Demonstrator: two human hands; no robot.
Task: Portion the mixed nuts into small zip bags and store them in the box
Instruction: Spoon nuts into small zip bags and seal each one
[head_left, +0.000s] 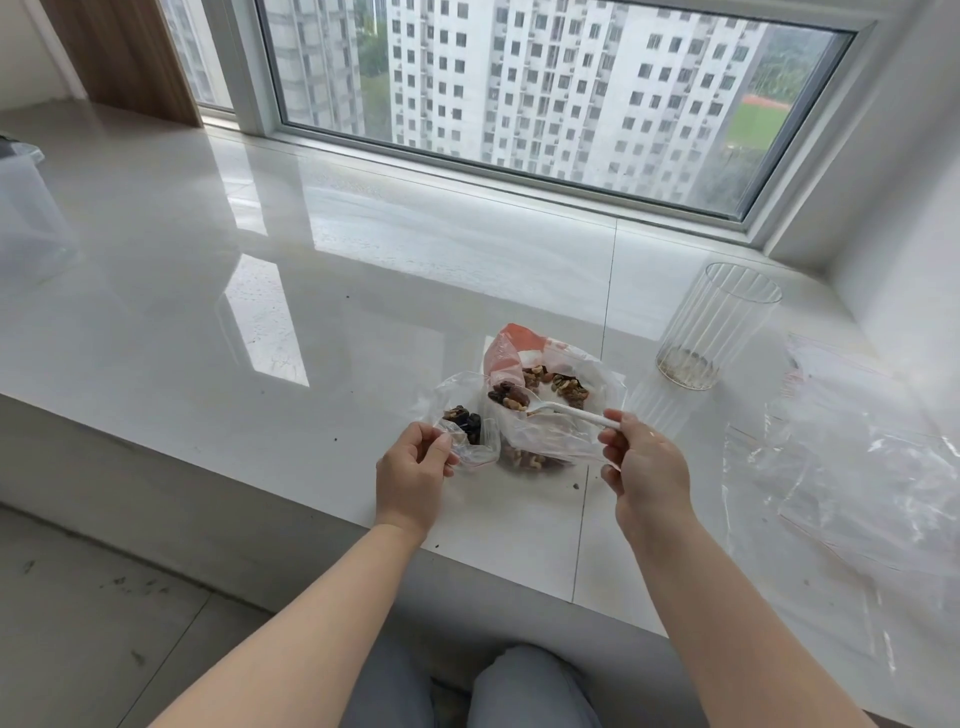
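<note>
A large clear bag of mixed nuts (561, 415) with a red-printed top lies open on the white sill near its front edge. My right hand (644, 462) pinches the handle of a white plastic spoon (566, 410), whose bowl carries a heap of nuts above the large bag's mouth. Just left of it, my left hand (415, 467) grips the edge of a small clear zip bag (462, 421), held open, with a few dark nuts inside.
A ribbed clear glass (717, 327) with crumbs at its bottom stands to the right. Several flat clear zip bags (857, 467) lie at the far right. A translucent plastic box (26, 208) sits at the far left edge. The window runs along the back.
</note>
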